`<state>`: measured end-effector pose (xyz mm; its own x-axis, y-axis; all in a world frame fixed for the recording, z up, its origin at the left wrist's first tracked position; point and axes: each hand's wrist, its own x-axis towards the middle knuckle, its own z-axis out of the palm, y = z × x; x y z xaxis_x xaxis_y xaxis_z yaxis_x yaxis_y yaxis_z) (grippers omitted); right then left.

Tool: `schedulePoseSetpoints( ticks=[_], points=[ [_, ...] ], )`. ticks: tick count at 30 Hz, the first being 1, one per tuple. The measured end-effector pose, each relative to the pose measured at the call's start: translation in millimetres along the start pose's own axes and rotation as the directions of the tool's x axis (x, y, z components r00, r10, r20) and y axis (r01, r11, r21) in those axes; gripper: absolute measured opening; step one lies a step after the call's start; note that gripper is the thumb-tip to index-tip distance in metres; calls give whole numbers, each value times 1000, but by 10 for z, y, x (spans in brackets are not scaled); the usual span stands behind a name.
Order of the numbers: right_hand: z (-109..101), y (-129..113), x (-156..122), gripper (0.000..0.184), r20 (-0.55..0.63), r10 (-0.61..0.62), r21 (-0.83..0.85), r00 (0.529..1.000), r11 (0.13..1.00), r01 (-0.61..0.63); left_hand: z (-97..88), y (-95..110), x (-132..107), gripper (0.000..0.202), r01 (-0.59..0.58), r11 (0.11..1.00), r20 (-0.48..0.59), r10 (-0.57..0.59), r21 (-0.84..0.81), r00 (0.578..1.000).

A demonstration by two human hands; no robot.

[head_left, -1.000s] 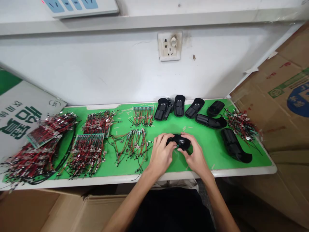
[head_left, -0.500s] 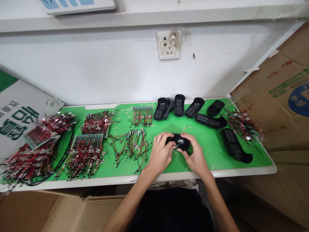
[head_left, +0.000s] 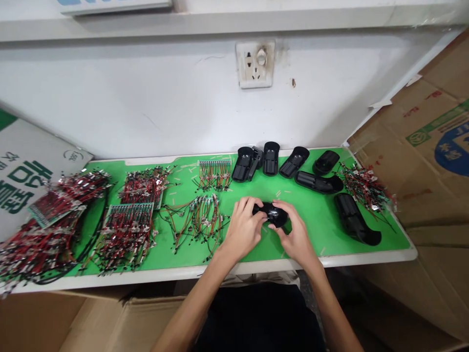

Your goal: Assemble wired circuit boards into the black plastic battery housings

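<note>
Between my two hands, just above the green table mat, is a glossy black plastic housing. My left hand is closed on its left end, with the thumb pressed into the hollow side. At the right end, the thumb and fingers of my right hand pinch the rim. Whatever lies under my left thumb is too small to make out. Left of my hands are loose small circuit boards with red, orange and black wires.
Several similar black housings lie along the back and right of the mat. Bundles of wired boards cover the left side, and another wire bundle is at the right. Cardboard borders the right; a wall socket is behind.
The view has shifted slightly. Both hands keep their grip on the black housing, and my left fingers and thumb have moved a little on it.
</note>
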<state>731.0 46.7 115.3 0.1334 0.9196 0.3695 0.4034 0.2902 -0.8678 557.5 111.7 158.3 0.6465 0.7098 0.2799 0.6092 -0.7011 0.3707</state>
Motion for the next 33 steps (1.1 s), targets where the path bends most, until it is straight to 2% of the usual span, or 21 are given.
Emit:
schedulePoseSetpoints(
  ticks=[2,4,6,9,12,22,28,30,33],
  points=[
    [-7,0,-7,37,12,-6,-4,1000,1000,6,-41,-3,31,13,34,999,4,-34,3,999],
    [-11,-3,-14,36,27,-9,-6,1000,1000,9,-87,-25,69,28,87,996,16,-87,18,996],
    [-9,-8,-18,35,34,-12,-9,999,1000,12,-124,-71,110,41,106,994,88,-105,-1,991],
    [1,-13,-16,36,42,-15,-12,999,1000,16,-152,-158,166,41,79,992,230,-55,-98,972],
    [7,-7,-10,38,59,-17,-17,998,1000,18,-153,-215,200,39,56,986,279,-11,-155,960],
    [-22,-9,9,39,65,-55,-46,996,997,58,-119,-186,185,39,68,991,245,-38,-116,969],
    [-19,-17,28,39,56,-66,-67,996,995,69,-64,-127,176,40,128,989,228,-108,-75,968],
    [-23,-18,28,39,56,-58,-73,997,995,62,-127,-89,130,47,102,993,194,-90,-53,977],
    [-45,-14,25,41,37,-38,-80,999,996,41,-324,-58,-60,70,65,997,74,-62,-40,995]
  ],
)
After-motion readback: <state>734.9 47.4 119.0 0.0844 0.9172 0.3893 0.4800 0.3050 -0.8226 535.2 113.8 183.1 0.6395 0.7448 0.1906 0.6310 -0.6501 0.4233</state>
